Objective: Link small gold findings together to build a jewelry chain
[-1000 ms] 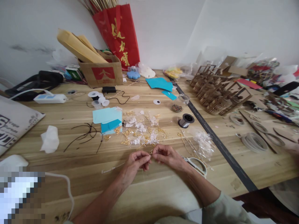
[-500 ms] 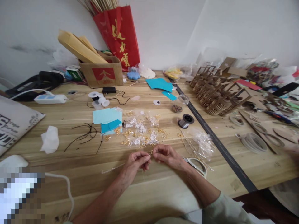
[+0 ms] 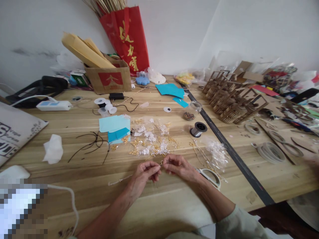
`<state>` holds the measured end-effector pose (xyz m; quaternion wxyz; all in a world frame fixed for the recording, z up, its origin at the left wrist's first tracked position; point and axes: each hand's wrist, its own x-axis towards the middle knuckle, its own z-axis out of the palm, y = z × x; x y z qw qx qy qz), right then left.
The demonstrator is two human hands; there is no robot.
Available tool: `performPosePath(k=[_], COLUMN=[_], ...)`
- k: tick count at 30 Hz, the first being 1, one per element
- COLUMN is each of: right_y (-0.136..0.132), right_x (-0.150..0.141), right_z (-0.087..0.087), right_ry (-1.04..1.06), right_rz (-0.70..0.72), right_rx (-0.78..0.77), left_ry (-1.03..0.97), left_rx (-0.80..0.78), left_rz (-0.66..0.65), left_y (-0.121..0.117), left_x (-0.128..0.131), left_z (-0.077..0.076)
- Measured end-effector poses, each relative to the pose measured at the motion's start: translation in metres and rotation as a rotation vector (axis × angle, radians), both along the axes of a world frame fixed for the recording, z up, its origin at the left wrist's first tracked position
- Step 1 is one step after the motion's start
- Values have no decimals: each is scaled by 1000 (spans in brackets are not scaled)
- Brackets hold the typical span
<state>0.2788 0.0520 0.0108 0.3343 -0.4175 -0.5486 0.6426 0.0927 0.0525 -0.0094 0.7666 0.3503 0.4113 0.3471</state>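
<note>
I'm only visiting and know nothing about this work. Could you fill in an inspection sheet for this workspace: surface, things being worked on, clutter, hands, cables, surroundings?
Surface: wooden table, with a dark strip running across it.
Job's things: loose gold and silver pieces beyond the hands; a thin chain by the left wrist.
Clutter: scissors beside the right forearm, a wire spool, black cords, blue sheets.
Hands: left hand and right hand pinch at a small gold-coloured piece; details too small to tell.
Cables: white cable at the near left; black cable by an adapter.
Surroundings: pale wall, red bag standing near it.
</note>
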Motion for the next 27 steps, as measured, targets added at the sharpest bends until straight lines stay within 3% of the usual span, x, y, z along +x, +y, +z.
performPosePath(k=[27], right_y=[0], right_x=[-1], right_z=[1], right_ry=[-15], right_rz=[6], right_rx=[8], left_ry=[6], left_rx=[20], left_rz=[-34], left_y=[-1], left_x=[-1], left_z=[-2])
